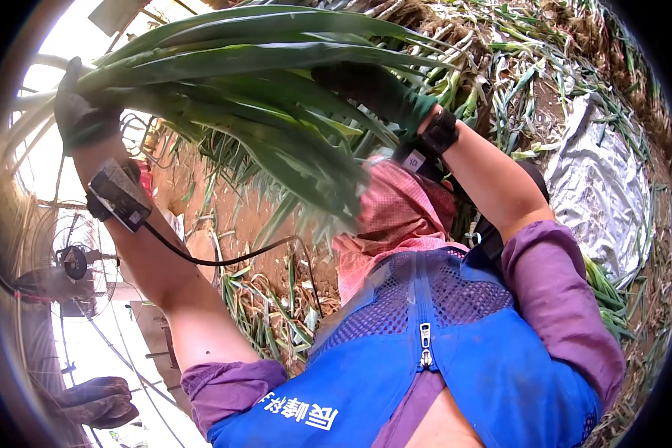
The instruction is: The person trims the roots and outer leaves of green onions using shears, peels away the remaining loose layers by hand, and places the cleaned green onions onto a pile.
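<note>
A large bunch of green onions (224, 67) stretches across the top of the view, long green leaves to the right and pale stems to the left. My left hand (86, 116), in a dark glove, is closed around the stem end. In a dark green glove, my right hand (384, 93) is among the leaves toward their tips. Its fingers are in shadow and partly covered by leaves, so I cannot make out their grip. A small box (119, 196) with a black cable is strapped to my left wrist, and a black band (439, 132) circles my right wrist.
Loose green onions and trimmed leaves (508, 89) litter the ground at upper right. A silvery-white plastic sheet (601, 194) lies at right. A standing fan (75, 261) is at left. Pink checked cloth (403, 209) hangs above my blue vest (351, 388); the black cable (224, 261) loops below my left wrist.
</note>
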The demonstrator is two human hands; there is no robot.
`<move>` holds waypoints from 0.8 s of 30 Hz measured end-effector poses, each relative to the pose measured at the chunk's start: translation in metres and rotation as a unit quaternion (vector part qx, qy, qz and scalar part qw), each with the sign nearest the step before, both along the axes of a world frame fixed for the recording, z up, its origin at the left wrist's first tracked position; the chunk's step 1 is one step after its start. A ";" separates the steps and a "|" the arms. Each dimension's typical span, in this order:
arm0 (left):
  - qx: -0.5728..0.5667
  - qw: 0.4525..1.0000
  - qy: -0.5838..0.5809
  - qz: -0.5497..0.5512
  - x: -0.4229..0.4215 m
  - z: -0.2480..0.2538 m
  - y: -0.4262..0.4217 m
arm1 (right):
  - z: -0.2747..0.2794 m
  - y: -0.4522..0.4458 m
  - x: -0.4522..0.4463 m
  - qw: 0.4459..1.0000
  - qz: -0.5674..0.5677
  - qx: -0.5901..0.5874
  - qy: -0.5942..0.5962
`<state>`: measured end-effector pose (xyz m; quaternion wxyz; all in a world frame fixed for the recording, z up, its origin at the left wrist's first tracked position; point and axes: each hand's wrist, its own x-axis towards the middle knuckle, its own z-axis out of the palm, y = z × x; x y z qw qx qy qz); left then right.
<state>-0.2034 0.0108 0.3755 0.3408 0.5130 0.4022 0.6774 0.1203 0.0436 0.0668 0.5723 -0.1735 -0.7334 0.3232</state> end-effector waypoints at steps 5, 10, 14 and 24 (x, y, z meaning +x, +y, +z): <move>0.000 0.999 -0.031 -0.008 0.026 -0.018 -0.004 | -0.001 -0.010 -0.012 0.904 0.264 -0.250 0.224; -0.016 0.993 -0.029 -0.115 0.005 -0.020 -0.011 | 0.011 -0.030 0.003 0.962 0.138 -0.229 0.047; 0.007 0.994 -0.027 -0.105 0.001 -0.032 -0.012 | 0.026 -0.048 0.004 0.982 0.046 -0.185 0.006; 0.131 0.988 0.028 -0.074 0.026 -0.069 -0.015 | -0.038 -0.035 -0.018 0.700 0.493 -0.248 0.454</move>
